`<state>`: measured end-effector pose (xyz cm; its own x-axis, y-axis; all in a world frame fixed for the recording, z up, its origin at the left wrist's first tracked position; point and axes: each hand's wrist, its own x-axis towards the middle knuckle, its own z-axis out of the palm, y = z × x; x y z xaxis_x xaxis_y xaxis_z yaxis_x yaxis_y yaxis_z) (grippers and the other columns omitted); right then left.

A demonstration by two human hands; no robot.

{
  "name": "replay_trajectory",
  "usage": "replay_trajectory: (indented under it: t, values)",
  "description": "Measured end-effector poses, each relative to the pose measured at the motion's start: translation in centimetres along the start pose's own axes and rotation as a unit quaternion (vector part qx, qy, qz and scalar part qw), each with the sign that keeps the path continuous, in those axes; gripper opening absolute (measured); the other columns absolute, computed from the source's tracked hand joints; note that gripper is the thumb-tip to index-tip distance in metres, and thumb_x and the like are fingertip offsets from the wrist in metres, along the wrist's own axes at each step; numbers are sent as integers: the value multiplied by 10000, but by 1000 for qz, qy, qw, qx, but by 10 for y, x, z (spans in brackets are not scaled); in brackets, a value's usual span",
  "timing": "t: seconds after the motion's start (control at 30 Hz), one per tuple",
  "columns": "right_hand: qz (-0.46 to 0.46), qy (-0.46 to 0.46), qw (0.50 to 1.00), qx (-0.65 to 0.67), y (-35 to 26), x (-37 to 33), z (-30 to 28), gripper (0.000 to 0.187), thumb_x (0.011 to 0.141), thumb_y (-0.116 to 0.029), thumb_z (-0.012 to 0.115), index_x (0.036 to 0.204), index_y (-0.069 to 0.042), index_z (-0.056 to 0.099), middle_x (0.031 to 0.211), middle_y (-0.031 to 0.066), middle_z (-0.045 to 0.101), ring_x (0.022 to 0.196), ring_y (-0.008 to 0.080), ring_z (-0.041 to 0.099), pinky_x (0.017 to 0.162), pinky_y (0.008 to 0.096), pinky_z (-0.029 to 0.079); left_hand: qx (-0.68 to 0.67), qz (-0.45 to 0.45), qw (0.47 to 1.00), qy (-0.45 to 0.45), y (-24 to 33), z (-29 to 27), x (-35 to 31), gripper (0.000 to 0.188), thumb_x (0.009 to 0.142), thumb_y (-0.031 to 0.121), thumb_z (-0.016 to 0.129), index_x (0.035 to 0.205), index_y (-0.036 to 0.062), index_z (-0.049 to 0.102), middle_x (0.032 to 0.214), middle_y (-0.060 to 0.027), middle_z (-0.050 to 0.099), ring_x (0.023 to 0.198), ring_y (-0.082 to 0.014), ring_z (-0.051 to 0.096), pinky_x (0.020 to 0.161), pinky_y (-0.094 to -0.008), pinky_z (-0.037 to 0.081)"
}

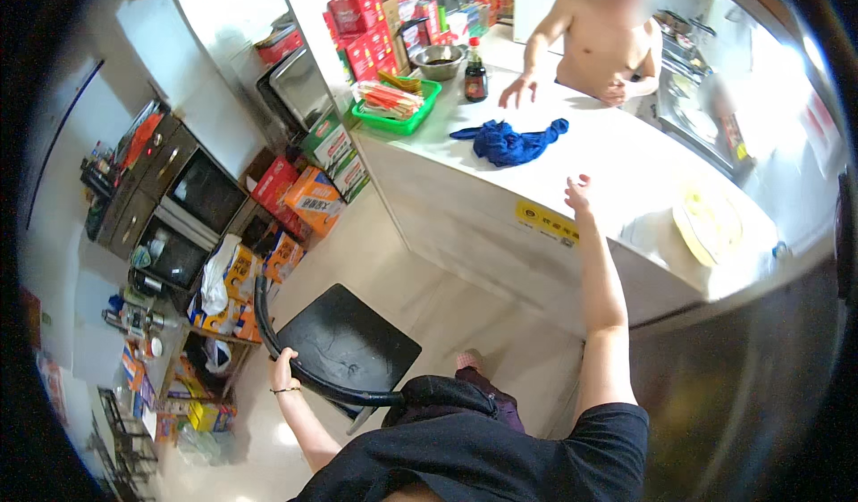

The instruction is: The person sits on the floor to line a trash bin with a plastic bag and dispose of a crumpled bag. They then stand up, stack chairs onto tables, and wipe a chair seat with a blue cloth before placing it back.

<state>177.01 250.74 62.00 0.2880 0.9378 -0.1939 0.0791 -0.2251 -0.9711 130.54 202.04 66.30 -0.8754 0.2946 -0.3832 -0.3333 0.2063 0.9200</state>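
My left hand [284, 371] is closed round the curved black back rail of a chair [349, 337] with a dark square seat. Stretched forward over the counter [590, 140], my right hand [579, 193] holds nothing, its fingers loosely bent and apart. A bunched blue cloth [509, 143] lies on the white counter, beyond my right hand and to its left, not touching it. Across the counter stands a person, whose hand [518, 89] hovers by the far side of the cloth.
A dark sauce bottle [475, 75], a metal bowl [439, 62] and a green basket [398, 125] of wrapped chopsticks stand at the counter's left end. A yellowish basin [706, 227] sits at its right. Cartons [315, 202] and a dark cabinet [183, 189] line the left.
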Motion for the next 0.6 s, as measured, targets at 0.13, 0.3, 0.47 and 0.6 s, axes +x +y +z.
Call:
replay_trajectory:
  t: [0.13, 0.3, 0.47, 0.6]
  values:
    - [-115, 105, 983, -102, 27, 101, 6, 718, 697, -383, 655, 1204, -25, 294, 1027, 184, 456, 951, 252, 478, 789, 352, 420, 17, -1, 1000, 15, -8, 15, -14, 185, 578, 60, 560, 715, -14, 460, 593, -70, 476, 436, -170, 454, 441, -282, 404]
    - [-166, 76, 928, -325, -48, 51, 89, 1065, 561, -678, 586, 1302, -14, 208, 1280, 339, 201, 1200, 435, 219, 989, 481, 183, -10, -7, 999, 51, -18, -13, -38, 210, 590, 63, 564, 751, -15, 454, 582, -78, 480, 443, -177, 466, 445, -289, 416]
    - [-112, 47, 870, -479, -70, 58, 149, 1128, 504, -824, 441, 1348, -136, 150, 1325, 328, 109, 1225, 482, 100, 989, 539, 65, -11, -28, 999, 43, -4, 14, -66, 148, 640, 95, 552, 733, 12, 472, 576, -61, 483, 506, -159, 473, 457, -272, 389]
    - [-233, -61, 777, -582, -68, 31, 181, 966, 538, -803, 431, 1282, -193, 356, 1370, 119, 229, 1273, 264, 176, 1006, 517, 72, 39, -39, 998, 2, 21, 12, -60, 126, 662, 140, 556, 714, 47, 488, 576, -31, 488, 510, -137, 478, 484, -260, 390]
